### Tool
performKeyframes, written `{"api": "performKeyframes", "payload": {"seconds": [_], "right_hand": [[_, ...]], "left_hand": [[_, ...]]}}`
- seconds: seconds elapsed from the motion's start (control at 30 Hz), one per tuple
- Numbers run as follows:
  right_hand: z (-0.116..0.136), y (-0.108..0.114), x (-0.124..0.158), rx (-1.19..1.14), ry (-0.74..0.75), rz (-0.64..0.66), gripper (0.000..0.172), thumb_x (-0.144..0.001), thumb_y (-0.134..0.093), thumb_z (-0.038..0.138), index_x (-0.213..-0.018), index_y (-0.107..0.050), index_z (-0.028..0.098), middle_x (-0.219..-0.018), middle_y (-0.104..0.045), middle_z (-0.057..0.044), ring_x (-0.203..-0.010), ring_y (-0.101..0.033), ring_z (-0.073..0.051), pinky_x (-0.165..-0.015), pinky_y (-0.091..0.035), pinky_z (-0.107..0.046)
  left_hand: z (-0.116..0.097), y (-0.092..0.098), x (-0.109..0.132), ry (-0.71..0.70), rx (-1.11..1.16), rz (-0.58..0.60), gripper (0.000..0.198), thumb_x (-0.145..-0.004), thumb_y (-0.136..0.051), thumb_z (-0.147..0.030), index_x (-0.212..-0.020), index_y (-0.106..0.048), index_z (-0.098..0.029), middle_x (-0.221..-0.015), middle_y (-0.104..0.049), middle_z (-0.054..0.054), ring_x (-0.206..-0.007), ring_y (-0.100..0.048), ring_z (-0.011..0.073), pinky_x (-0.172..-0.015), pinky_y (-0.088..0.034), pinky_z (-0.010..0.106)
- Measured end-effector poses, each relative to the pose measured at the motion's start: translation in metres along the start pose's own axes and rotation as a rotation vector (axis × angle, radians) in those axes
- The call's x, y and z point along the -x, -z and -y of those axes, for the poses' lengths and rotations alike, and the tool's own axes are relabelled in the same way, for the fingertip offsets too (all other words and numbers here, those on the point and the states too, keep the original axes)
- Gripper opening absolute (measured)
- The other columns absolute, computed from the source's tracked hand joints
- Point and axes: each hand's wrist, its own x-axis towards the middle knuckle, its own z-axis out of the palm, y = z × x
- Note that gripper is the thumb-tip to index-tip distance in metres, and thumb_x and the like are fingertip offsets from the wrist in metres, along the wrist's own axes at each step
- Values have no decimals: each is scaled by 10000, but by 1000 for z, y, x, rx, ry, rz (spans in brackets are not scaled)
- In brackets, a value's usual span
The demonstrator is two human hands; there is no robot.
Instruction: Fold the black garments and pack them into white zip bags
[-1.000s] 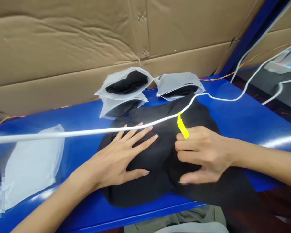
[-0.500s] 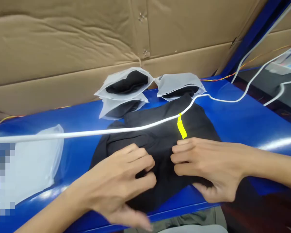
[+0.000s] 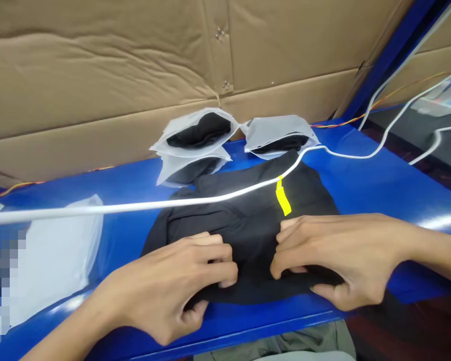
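Note:
A black garment (image 3: 253, 250) lies in a loosely folded heap near the front edge of the blue table. Its kind of clothing is not clear. My left hand (image 3: 173, 283) is curled on its near left part, fingers bent on the cloth and thumb tucked at the front edge. On the near right side, my right hand (image 3: 334, 255) has its bent fingers on top of the fabric and its thumb at the edge. A white cable (image 3: 210, 199) crosses above the garment, with a yellow tag (image 3: 283, 200) hanging from it.
Several translucent bags with black cloth inside, such as one bag (image 3: 199, 135) and another bag (image 3: 278, 133), lie at the back of the blue table (image 3: 376, 185). A white plastic bag (image 3: 60, 250) is at left. Brown cardboard (image 3: 97, 75) stands behind.
My left thumb has drawn in from beyond the table's front edge to the garment. The garment's near edge has moved back from the table edge. My right hand has shifted slightly right.

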Motion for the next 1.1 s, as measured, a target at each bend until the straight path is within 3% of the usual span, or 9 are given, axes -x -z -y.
{"api": "performKeyframes", "payload": {"seconds": [0.1, 0.23, 0.47, 0.57, 0.67, 0.77, 0.83, 0.97, 1.1], "right_hand": [[-2, 2, 0, -222, 49, 27, 606, -749, -604, 48, -1327, -642, 225, -959, -760, -1, -831, -692, -187, -881, -515, -314], [-6, 7, -2, -368, 108, 73, 622, -774, -549, -47, -1318, -707, 209, -903, -743, 12, -841, -704, -154, -896, -498, -274], [-6, 6, -1, -439, 92, 144, 246, -729, -787, -16, -864, -797, 190, -711, -664, 50, -649, -640, -117, -799, -514, -255], [-7, 5, 1, -579, 115, 130, 217, -729, -955, 167, -808, -754, 189, -688, -633, 63, -633, -622, -98, -735, -498, -225], [-9, 4, 2, -639, 126, 182, 180, -860, -882, 261, -848, -713, 203, -756, -670, 39, -683, -630, -105, -752, -506, -207], [-15, -2, -3, -760, 182, 236, 98, -979, -711, 247, -896, -696, 197, -847, -720, -11, -733, -639, -130, -786, -532, -215], [-19, -8, -6, -980, 373, 196, 218, -873, -821, 337, -837, -680, 175, -772, -688, -25, -640, -591, -132, -620, -499, -193], [-24, -9, -9, -1070, 321, 235, 42, -908, -715, 157, -897, -718, 117, -868, -724, -96, -740, -639, -152, -702, -497, -207], [-20, 3, -7, -1122, 255, 248, 122, -941, -674, 165, -856, -738, 105, -807, -684, -84, -656, -563, -132, -644, -459, -227]], "left_hand": [[4, 0, 1, -4, 28, -9, 445, -665, -585, -95, -1070, -569, -279, -931, -702, -15, -843, -632, 224, -851, -520, 336], [4, 2, 4, 38, 89, -29, 488, -668, -588, -99, -1119, -567, -284, -915, -689, -43, -815, -617, 185, -796, -505, 279], [5, 3, 14, 82, 203, -35, 701, -623, -587, -71, -1257, -596, -369, -940, -688, -89, -867, -681, 144, -823, -534, 208], [-1, 4, 16, 44, 223, -17, 951, -592, -563, -61, -1465, -504, -434, -980, -700, -108, -851, -697, 131, -816, -550, 190], [-10, 6, 17, 62, 204, -6, 1110, -559, -534, -61, -1571, -408, -501, -966, -698, -125, -837, -698, 123, -802, -546, 173], [-12, 7, 17, 110, 239, -4, 1085, -541, -501, -82, -1539, -456, -506, -971, -701, -123, -824, -698, 113, -795, -530, 159], [-6, 7, 17, 14, 338, 81, 1066, -549, -492, -118, -1554, -453, -474, -987, -718, -115, -799, -702, 108, -781, -527, 147], [7, 10, 16, 11, 433, 105, 1031, -564, -482, -135, -1558, -477, -411, -965, -733, -92, -714, -672, 100, -660, -508, 111], [3, 18, 16, 6, 443, 107, 768, -670, -522, -58, -1365, -701, -332, -980, -794, -59, -740, -718, 112, -702, -541, 120]]}}
